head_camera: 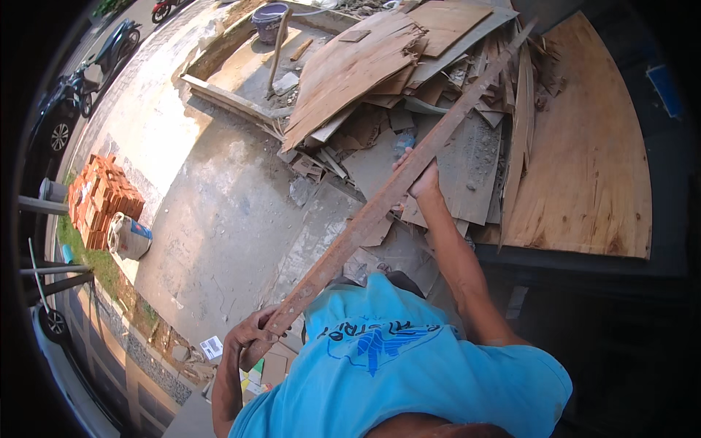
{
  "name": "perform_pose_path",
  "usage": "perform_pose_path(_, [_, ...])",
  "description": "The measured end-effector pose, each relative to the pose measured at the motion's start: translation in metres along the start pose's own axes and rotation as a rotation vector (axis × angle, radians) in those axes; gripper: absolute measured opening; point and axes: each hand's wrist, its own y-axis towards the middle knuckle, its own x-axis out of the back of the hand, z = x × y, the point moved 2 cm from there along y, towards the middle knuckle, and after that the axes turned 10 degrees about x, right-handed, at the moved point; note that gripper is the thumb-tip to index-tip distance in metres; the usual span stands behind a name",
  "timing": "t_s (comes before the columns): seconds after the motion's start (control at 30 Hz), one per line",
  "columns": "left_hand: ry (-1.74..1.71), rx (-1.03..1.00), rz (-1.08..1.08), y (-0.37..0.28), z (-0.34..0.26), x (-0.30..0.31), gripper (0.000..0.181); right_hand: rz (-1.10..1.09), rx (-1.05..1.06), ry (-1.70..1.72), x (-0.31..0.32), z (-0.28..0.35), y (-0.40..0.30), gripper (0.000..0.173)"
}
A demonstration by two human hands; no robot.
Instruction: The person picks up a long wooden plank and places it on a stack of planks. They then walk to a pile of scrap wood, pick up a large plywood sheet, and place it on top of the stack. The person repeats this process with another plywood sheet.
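Note:
A long, narrow wooden plank (pixel 356 230) runs diagonally across my body, held off the ground. My left hand (pixel 254 334) grips its near end, fingers curled over the edge at the lower left. Farther along, my right hand (pixel 426 178) holds it from beneath; the plank hides part of the palm, and fingertips show past the far edge. The plank's far end reaches over a heap of scrap plywood sheets (pixel 350 71) and broken boards. Below the right hand lie a dusty grey panel (pixel 471 164) and a crumpled blue-labelled plastic bottle (pixel 404 142).
A large plywood sheet (pixel 586 164) is at the right, beside the heap. Concrete ground (pixel 219 230) spreads leftward to stacked red bricks (pixel 104 197) and a white sack (pixel 130 236). A dark bucket (pixel 270 23) stands within a low-edged bed. Motorcycles (pixel 118 44) and cars line the left.

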Motion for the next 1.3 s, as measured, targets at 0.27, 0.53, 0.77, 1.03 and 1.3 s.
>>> perform_pose_path(0.27, [0.468, 0.060, -0.307, -0.023, 0.038, 0.037, 0.100, -0.103, 0.030, -0.165, 0.018, -0.004, -0.011, 0.035])
perform_pose_path(0.53, [0.913, -0.054, -1.280, -0.052, -0.042, -0.059, 0.096, 0.075, -0.090, 0.054, -0.009, -0.041, -0.013, 0.029])
perform_pose_path(0.77, [1.007, -0.668, -1.192, 0.045, -0.141, -0.122, 0.093, 0.173, -0.156, 0.155, -0.040, -0.116, -0.053, 0.030])
perform_pose_path(1.03, [1.262, -0.692, -1.046, 0.181, -0.233, -0.145, 0.112, 0.431, 0.020, -0.322, -0.031, -0.169, -0.132, 0.040])
perform_pose_path(1.3, [1.245, -0.510, -0.746, 0.256, -0.249, -0.146, 0.106, -0.043, -0.205, 0.265, -0.016, -0.189, -0.168, 0.041])
